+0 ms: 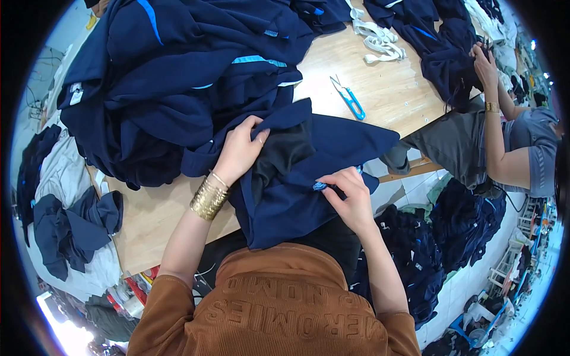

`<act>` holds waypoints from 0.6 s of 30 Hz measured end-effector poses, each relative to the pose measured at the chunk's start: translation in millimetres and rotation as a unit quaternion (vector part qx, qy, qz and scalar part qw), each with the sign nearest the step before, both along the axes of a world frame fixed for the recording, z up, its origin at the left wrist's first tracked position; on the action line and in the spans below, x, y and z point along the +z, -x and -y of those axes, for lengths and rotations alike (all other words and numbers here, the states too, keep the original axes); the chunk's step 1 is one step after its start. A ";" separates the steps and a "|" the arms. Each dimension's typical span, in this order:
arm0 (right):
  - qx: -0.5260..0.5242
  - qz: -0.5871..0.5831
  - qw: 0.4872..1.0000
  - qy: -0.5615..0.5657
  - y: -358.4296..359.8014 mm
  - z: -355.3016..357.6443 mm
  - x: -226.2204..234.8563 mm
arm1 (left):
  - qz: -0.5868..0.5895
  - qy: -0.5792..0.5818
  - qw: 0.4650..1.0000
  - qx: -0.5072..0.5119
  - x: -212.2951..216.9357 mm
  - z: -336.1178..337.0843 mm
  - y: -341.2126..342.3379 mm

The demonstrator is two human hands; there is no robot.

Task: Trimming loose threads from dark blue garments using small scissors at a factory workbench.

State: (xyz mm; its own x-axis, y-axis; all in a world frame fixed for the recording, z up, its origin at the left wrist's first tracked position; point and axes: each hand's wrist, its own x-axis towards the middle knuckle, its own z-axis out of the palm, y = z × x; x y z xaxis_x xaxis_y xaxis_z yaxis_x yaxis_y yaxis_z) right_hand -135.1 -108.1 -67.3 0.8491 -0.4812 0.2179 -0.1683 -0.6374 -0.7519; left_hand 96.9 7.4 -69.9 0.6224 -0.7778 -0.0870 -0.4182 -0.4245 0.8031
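A navy garment (350,139) with a black lining (279,160) lies across my lap and the table's near edge. My left hand (240,151) is closed on a fold of it, thumb on top and the other fingers partly hidden by cloth. At the garment's right part, my right hand (350,199) pinches a small blue speckled piece (319,186) between thumb and forefinger. Whether that piece is joined to the cloth I cannot tell. Beyond the garment, blue-handled thread snips (354,105) rest on the wooden table (320,65).
A large heap of navy garments (160,89) fills the table's left and far side. White tape (380,44) lies at the back. On the right, a co-worker (510,142) handles dark cloth (445,59). More navy clothing (415,255) is piled on the floor.
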 end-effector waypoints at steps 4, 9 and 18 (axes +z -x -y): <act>0.000 -0.026 0.993 -0.119 4.4 3.1 18.7 | 0.235 0.167 0.956 0.047 45.7 -0.6 45.9; -0.012 -0.029 0.984 -0.175 2.8 -2.2 36.7 | -0.023 0.202 0.974 -0.096 57.8 -27.5 102.8; 0.005 -0.014 0.942 -0.334 6.3 -6.1 42.3 | -0.164 0.102 0.968 -0.159 49.3 -28.1 83.2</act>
State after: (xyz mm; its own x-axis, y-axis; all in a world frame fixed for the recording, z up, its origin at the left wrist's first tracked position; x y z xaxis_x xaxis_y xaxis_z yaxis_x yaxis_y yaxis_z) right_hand -141.3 -102.1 -25.0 0.8547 -0.4959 -0.1534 -0.1902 -0.0243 -0.9814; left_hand 13.7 35.5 -20.6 0.3141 -0.9473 -0.0637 -0.2093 -0.1345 0.9685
